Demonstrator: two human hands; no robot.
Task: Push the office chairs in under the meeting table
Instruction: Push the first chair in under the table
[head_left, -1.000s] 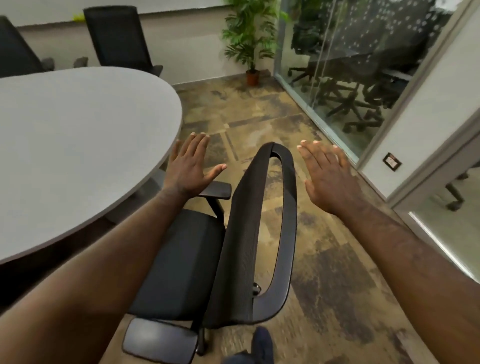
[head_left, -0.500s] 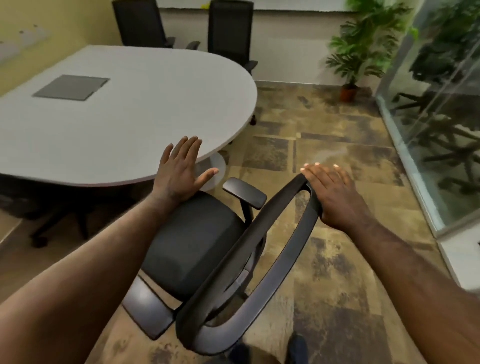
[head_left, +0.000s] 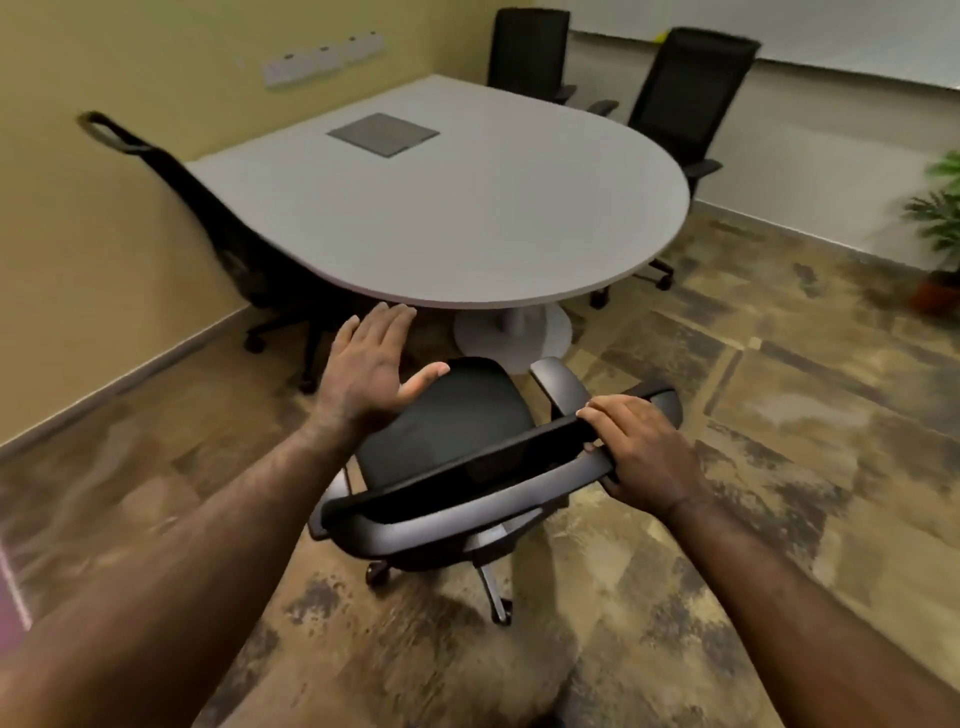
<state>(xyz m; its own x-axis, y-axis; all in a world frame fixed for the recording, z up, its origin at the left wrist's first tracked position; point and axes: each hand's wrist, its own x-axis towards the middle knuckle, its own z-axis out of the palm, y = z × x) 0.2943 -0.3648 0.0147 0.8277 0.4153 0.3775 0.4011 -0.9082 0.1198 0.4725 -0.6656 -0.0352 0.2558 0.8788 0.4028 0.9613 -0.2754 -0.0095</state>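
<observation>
Hand (head_left: 641, 449) grips curved plastic backrest (head_left: 467, 480).

Black office chairs around a pale grey meeting counter (head_left: 467, 218)

The nearest office chair (head_left: 452, 421) stands just short of the counter's rounded end, black seat facing it, its backrest top rail (head_left: 467, 478) nearest the camera, grey armrest (head_left: 558, 379) on the right; a tall mesh-backed chair (head_left: 208, 218) leans at the counter's left edge, its seat tucked under; two more black chairs, one at the far edge (head_left: 530, 52) and one at the far right (head_left: 685, 93), stand upright against the counter.
</observation>
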